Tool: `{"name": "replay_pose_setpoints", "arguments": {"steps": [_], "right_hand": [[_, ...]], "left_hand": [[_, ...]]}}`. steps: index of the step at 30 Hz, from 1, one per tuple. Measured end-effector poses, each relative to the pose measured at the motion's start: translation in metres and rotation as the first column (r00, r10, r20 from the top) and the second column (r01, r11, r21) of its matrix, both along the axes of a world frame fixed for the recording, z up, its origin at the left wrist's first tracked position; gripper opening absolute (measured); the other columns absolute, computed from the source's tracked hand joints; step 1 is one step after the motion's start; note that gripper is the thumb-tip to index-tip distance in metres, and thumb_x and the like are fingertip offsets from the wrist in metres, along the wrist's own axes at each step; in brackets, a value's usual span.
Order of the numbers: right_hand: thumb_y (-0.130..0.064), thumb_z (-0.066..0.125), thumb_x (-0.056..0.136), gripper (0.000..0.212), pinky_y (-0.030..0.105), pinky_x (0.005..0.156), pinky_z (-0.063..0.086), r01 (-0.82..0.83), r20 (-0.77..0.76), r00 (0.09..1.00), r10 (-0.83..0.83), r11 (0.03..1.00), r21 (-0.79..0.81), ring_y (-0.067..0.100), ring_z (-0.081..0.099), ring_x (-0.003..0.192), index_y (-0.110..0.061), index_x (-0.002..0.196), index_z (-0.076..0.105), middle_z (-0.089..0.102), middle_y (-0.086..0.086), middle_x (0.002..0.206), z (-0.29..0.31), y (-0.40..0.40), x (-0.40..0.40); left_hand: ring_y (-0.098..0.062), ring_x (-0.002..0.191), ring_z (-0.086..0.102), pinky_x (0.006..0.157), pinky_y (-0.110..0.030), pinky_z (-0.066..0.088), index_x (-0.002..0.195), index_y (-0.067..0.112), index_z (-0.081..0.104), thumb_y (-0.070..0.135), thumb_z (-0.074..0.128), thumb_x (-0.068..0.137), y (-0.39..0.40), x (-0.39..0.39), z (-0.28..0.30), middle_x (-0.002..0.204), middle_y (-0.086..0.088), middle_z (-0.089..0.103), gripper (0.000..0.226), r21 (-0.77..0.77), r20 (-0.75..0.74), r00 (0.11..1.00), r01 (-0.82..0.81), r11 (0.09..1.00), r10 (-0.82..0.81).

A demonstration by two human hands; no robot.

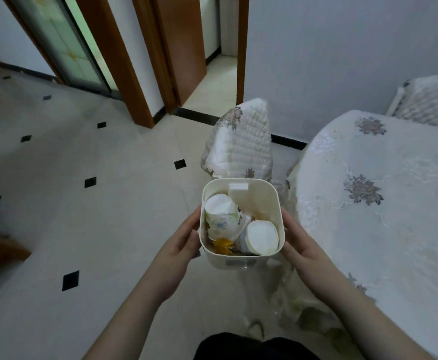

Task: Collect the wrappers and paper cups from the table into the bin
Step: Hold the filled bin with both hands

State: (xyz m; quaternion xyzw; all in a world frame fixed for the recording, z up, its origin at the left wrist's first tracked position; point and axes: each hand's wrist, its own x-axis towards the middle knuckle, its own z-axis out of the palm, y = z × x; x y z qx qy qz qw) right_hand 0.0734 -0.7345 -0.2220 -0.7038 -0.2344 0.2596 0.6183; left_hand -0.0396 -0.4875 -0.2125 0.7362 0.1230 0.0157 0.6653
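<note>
A small cream square bin (238,262) is held in the air over the floor, left of the table. My left hand (180,242) presses its left wall and my right hand (299,242) grips its right wall. Inside lie two paper cups on their sides: a flower-printed one (221,216) at the left, its base up, and another (260,237) at the right front. A gold wrapper (223,246) sits at the bottom front between them.
The round table (381,203) with a white embroidered cloth is at the right. A chair with a quilted cover (241,144) stands just beyond the bin. Tiled floor (82,216) spreads to the left, with wooden door frames (134,61) at the back.
</note>
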Motion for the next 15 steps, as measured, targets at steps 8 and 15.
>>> {"name": "replay_pose_setpoints", "arguments": {"steps": [8,15], "right_hand": [[-0.036,0.054,0.092,0.061,0.021,0.106,0.038,0.072,0.008,0.997,-0.072,0.996,0.047,0.001,0.033,0.138,-0.044,0.145,0.027,0.035,-0.023,0.150,0.003,-0.020,0.076],[-0.036,0.053,0.093,0.060,0.023,0.108,0.037,0.240,-0.002,0.971,-0.240,0.971,0.019,0.003,0.031,0.139,-0.046,0.145,0.025,0.034,-0.022,0.150,-0.008,-0.031,0.107]], "left_hand": [[0.005,0.135,0.044,0.106,-0.033,0.043,0.142,0.059,0.035,0.076,0.035,0.089,-0.006,0.095,0.001,0.149,0.032,0.042,0.056,0.054,-0.033,0.997,0.073,0.996,-0.071],[0.016,0.129,0.041,0.092,-0.008,0.045,0.138,0.062,0.040,0.061,0.040,0.096,-0.013,0.178,-0.002,0.142,0.041,0.044,0.042,0.047,-0.029,0.981,0.192,0.980,-0.190]]}}
